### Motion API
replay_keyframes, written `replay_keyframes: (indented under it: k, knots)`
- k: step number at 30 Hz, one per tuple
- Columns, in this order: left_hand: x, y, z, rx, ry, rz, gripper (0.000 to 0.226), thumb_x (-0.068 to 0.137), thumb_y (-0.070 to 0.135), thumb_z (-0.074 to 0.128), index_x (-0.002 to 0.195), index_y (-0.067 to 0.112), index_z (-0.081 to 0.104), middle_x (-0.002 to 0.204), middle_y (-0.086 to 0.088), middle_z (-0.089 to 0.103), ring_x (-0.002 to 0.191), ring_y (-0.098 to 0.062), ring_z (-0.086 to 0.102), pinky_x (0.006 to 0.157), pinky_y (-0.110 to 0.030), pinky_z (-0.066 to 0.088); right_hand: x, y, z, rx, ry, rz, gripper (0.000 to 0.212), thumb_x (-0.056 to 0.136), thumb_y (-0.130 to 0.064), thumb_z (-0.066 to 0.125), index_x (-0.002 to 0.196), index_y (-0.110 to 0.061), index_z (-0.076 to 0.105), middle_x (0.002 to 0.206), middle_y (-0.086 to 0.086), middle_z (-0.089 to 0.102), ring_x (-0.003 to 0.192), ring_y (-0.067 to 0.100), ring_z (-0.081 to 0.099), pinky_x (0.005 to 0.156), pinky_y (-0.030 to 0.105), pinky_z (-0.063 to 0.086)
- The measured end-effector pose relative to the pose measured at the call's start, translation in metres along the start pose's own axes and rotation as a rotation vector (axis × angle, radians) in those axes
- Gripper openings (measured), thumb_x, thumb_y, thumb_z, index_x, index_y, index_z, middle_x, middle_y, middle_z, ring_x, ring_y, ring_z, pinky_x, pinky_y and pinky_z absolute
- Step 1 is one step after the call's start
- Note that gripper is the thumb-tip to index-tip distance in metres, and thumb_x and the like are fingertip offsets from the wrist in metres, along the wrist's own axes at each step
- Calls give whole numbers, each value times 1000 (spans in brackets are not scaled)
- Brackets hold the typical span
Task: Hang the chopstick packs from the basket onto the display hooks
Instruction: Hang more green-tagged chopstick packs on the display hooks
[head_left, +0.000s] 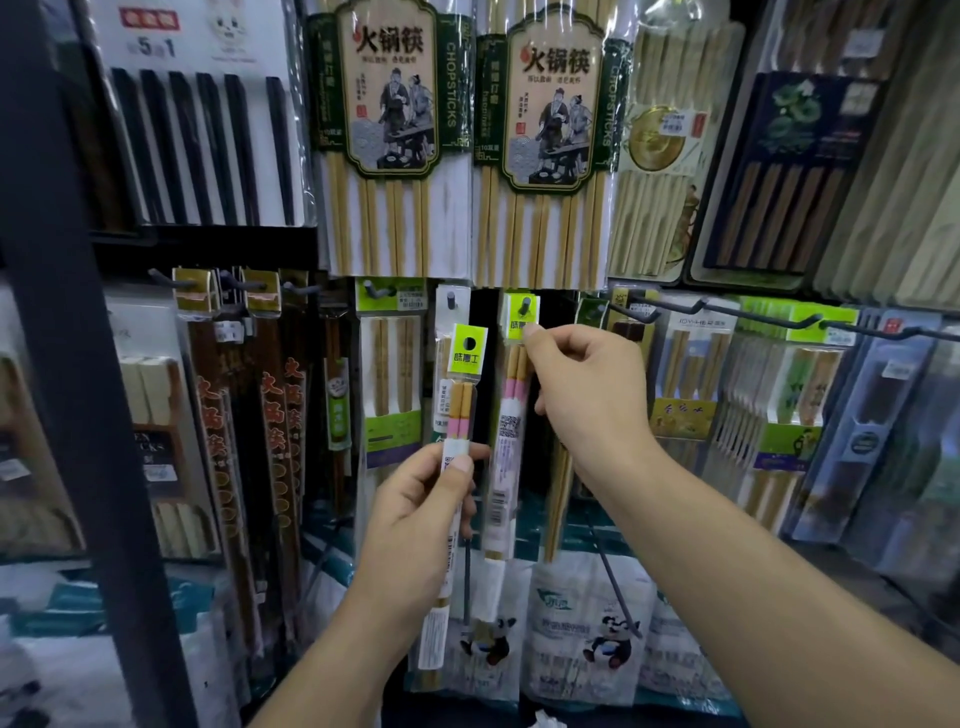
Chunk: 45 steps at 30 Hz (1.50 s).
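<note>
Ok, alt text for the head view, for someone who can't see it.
The right hand pinches the green header of a chopstick pack at a display hook, while the left hand holds a matching pack beside it. Other packs hang around them.

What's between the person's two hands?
In the head view, a pink-banded chopstick pack whose green top the right hand pinches at a hook; the left hand grips a second pack.
</note>
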<state>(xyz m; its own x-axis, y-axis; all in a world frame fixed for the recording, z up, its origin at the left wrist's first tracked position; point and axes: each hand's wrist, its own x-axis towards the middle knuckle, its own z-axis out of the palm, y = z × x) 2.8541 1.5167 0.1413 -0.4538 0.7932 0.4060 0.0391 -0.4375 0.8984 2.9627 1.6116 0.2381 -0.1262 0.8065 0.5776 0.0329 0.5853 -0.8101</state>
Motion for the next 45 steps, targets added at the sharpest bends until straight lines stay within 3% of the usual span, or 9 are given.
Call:
replay_keyframes:
  k: [2,7,10,19,24,27,36,41,45]
  knots:
    - [-1,1,-1,3,-3,-1,29,105,23,52,100,36,78,66,7,57,65,-9,55,64,-18,52,-2,2,-3,-70,-10,-25,35,99,-33,63,67,-22,72,48,-7,61,46,5,56,55,9,46]
    - [-3,6,-3,21,-23,-33,41,107,13,47,106,39,78,66,-1,56,68,-16,57,72,-32,51,-13,6,-17,-110,22,-40,22,96,-36,66,76,-28,71,76,-8,73,63,11,66,69,41,60]
    - [-1,10,4,30,-48,-14,36,107,12,49,113,34,76,85,-13,70,84,-24,67,78,-29,55,-21,3,-19,-28,-77,-67,22,99,-33,63,79,-30,72,79,-8,74,60,2,61,65,29,55]
    - [14,36,21,137,-177,91,54,104,9,55,95,58,74,90,25,74,88,6,68,76,-12,51,-9,-12,-15,97,-147,-38,21,100,-22,63,83,-13,72,54,-10,60,50,5,55,52,20,47]
    - [21,31,21,193,-145,75,26,103,15,59,125,26,67,110,-16,68,93,-24,65,83,-33,57,1,-12,-10,63,-88,0,29,100,-26,63,75,-13,69,59,-2,63,53,7,55,58,24,47]
    - [21,27,20,221,-133,80,24,103,17,59,126,23,66,107,-21,64,80,-13,59,72,-25,54,4,-9,-7,58,-54,13,33,100,-28,62,74,-10,68,52,-5,58,49,6,53,53,18,46]
    - [24,24,13,602,-90,166,17,102,32,59,109,47,54,86,15,63,77,0,61,61,-19,51,-1,8,-9,-186,-48,-92,27,99,-39,60,75,-27,69,66,-6,68,61,11,66,65,34,57]
    - [30,33,17,570,-4,211,28,104,37,54,131,33,56,117,22,61,104,13,57,87,-13,46,-21,32,-17,-469,-82,-169,23,96,-52,56,102,-31,63,79,-17,65,72,1,62,65,30,55]
    - [43,40,35,356,-58,88,31,107,35,49,138,37,52,114,43,55,106,25,48,96,-16,40,-36,57,-16,-556,-226,-112,58,99,-59,41,148,-28,35,129,-2,66,103,18,68,85,44,59]
